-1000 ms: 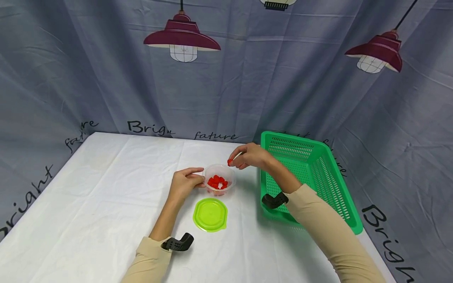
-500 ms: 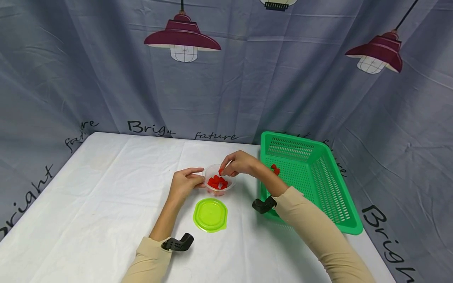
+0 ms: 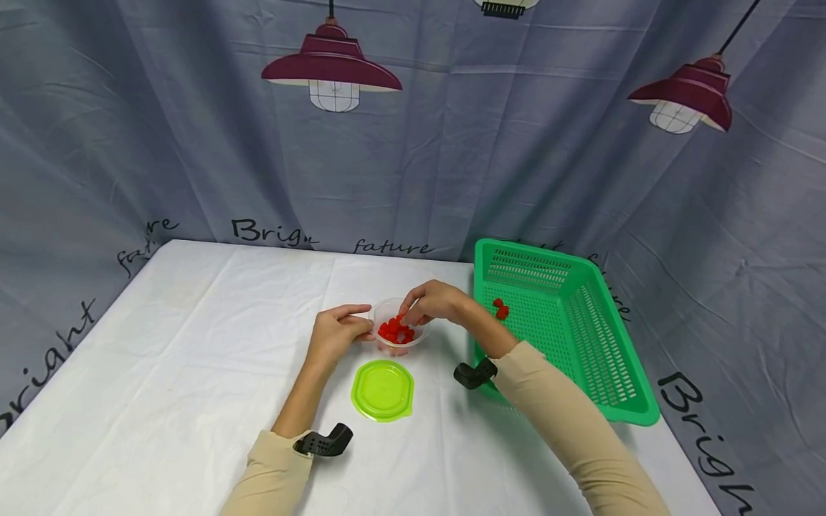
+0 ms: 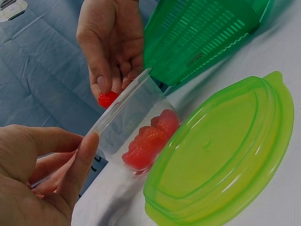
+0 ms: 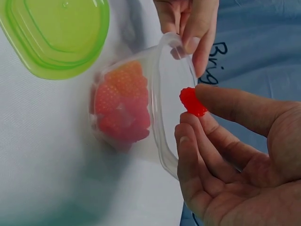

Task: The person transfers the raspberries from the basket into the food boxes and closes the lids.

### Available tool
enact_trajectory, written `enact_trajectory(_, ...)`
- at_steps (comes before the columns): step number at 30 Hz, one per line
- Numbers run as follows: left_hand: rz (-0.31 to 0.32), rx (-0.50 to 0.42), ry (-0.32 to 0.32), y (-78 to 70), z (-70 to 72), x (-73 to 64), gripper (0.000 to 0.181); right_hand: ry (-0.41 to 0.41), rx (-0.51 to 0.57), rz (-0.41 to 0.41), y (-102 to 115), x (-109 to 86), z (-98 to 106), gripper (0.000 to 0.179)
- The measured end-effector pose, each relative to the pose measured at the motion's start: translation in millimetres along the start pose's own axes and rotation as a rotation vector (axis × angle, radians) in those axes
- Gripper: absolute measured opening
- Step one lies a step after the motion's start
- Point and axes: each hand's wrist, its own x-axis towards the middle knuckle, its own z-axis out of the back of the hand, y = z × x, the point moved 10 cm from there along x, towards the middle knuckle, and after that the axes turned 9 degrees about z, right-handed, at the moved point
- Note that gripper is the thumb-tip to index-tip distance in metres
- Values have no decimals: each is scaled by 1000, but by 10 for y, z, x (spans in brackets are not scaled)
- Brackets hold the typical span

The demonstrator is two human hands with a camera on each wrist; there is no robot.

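Note:
A clear round plastic tub point(image 4: 113, 146) with several red raspberries point(image 4: 153, 141) at its bottom stands on the white table. My left hand point(image 3: 338, 332) is at the tub's left side, thumb and fingers pinching its rim. Over the tub's mouth, my right hand point(image 3: 435, 301) pinches a single raspberry point(image 5: 192, 101) between thumb and fingertips. In the left wrist view that raspberry point(image 4: 107, 99) shows just beyond the rim. A light green lid point(image 3: 383, 390) lies flat in front of the tub.
A green perforated plastic basket point(image 3: 613, 358) stands on the right side of the table, partly behind the right forearm. A few raspberries point(image 3: 502, 312) lie inside near its left wall. A printed grey-blue curtain point(image 3: 413, 165) hangs behind the table.
My right hand has moved left and down from beside the basket to over the tub, carrying the raspberry. Raspberries in the basket came into sight. The left hand has stayed put.

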Motion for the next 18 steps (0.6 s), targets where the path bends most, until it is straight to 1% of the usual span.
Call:
enact_trajectory(6,3,-10,4,-8,-1,-1,32,3,15,15,-19,-2,-9,12)
enact_trajectory(11,2,-7,14,2,-15,6,32,1,17,6,-52,-4,-3,11)
enact_trajectory(18,0,-10,12,13,-4,12,31,32,24,-5,-49,13,-42,10)
